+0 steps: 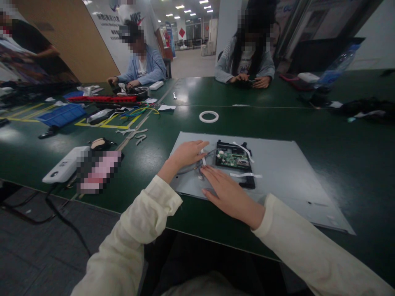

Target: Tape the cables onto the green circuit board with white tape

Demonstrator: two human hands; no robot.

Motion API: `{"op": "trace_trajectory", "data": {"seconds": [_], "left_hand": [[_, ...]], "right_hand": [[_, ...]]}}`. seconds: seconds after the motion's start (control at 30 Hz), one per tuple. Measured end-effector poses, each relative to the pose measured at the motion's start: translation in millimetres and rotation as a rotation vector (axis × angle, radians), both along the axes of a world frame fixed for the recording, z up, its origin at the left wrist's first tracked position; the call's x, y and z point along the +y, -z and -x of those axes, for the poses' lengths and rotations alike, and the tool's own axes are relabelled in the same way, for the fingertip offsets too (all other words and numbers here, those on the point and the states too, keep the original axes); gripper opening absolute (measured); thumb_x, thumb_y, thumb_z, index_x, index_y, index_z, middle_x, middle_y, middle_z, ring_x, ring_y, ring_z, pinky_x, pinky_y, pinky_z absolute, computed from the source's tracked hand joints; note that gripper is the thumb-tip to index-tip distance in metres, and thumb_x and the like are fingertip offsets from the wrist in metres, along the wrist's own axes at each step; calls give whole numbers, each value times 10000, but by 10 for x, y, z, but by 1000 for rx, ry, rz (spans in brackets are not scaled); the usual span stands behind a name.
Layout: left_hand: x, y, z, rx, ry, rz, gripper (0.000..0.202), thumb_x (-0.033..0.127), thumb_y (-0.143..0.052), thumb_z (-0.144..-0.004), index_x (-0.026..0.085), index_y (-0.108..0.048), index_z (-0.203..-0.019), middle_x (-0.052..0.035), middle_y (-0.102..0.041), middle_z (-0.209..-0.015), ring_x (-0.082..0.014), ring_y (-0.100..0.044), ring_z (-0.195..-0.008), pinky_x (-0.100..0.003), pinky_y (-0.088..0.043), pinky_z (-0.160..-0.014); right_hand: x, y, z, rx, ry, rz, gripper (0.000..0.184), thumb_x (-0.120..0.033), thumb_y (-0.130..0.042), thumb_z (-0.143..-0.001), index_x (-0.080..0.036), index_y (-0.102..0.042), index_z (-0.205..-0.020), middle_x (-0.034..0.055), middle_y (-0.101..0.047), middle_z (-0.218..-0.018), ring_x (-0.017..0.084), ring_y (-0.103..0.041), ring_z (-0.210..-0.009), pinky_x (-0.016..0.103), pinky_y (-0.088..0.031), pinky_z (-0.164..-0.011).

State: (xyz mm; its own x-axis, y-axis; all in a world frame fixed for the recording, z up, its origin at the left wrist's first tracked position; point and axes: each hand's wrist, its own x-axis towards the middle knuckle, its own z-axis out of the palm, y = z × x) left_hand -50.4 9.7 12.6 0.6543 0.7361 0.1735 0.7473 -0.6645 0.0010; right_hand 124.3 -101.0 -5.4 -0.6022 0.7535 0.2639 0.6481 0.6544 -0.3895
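Observation:
A flat grey metal panel (277, 172) lies on the green table, bearing a black bracket (248, 183) with a green circuit board (233, 159). Grey cables (186, 169) run from the board toward the panel's left side. My left hand (187, 155) rests over the panel's left part, fingers stretched out by a white tape strip (203, 159) across the cables. Flat and with fingers extended, my right hand (230, 193) has its fingertips at the lower end of that strip. Further white tape strips (246, 175) stick to the bracket. What lies under my palms is hidden.
A white tape roll (209, 116) lies beyond the panel. To the left are a white power bank (66, 165), a pixelated pink item (101, 170), a mouse (101, 143) and a blue tray (61, 114). Two people sit across the table; a bottle (338, 68) stands far right.

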Motion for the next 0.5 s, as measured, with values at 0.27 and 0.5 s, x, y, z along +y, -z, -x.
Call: {"op": "trace_trajectory", "data": {"seconds": [0.27,0.5], "left_hand": [[24,69,-16,31,-60,-15,378,348,-404,-902,212,-435,-1253,-69,-616,-1032,-210,-617,-889,-268,-423,-698],[28,102,-59,-7,-108,-30,408,339,-419,-899,206,-399,-1285,-83,-609,-1100,-220,-620,-899,-277,-428,-699]], "right_hand": [[-3,14,12,-38,-12,-23,509,-320,-424,-887,-91,-398,-1341,153,-395,-1372,244,-342,-1282,433,-301,-1072],[-12,18,21,-52,-10,-38,498,-319,-410,-893,-103,-402,-1341,149,-394,-1374,250,-337,-1284,441,-294,-1074]]}}
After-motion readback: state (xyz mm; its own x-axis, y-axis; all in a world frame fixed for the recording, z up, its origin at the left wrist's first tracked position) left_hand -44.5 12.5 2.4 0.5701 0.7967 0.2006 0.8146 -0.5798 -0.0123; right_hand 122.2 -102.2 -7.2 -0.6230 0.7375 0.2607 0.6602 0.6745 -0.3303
